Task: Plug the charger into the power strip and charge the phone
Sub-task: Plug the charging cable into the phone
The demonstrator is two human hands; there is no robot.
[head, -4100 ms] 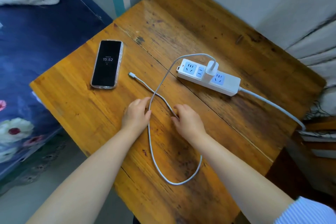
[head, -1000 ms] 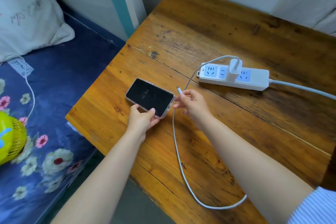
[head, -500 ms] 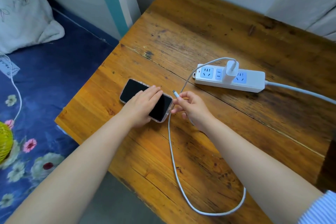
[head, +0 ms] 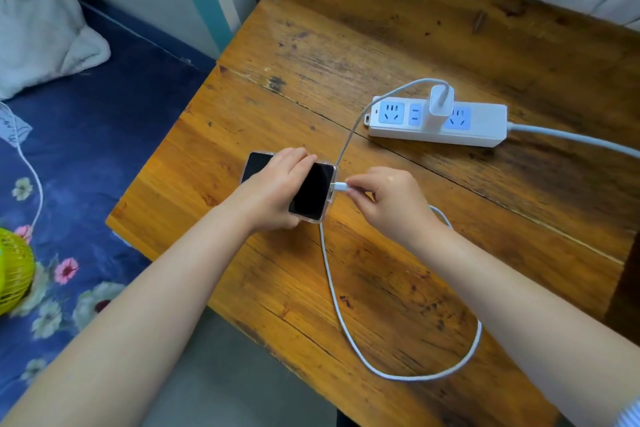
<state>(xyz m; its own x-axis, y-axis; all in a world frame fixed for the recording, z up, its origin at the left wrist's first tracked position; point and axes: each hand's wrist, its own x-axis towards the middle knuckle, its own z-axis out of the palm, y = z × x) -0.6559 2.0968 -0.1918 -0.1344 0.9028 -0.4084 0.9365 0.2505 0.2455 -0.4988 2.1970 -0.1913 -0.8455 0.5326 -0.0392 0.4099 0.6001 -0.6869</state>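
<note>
A black phone (head: 311, 191) in a clear case lies on the wooden table (head: 398, 45), its screen dark. My left hand (head: 277, 187) rests across the phone and grips it. My right hand (head: 388, 198) pinches the white cable's plug (head: 339, 186), whose tip meets the port on the phone's right end. The white cable (head: 332, 288) loops toward the table's near edge and runs back up to the white charger (head: 439, 107). The charger stands plugged into the white power strip (head: 485, 125) with blue sockets.
The strip's thick white cord (head: 571, 139) runs off to the right. A bed with a blue floral sheet (head: 86, 149) lies left of the table, with a white pillow (head: 38, 28), a yellow-green fan (head: 14, 267) and a thin white wire (head: 31, 177) on it.
My right hand has brought the plug from above the phone's corner to its end port. My left hand still presses the phone, which has turned slightly. The screen's clock is no longer visible.
</note>
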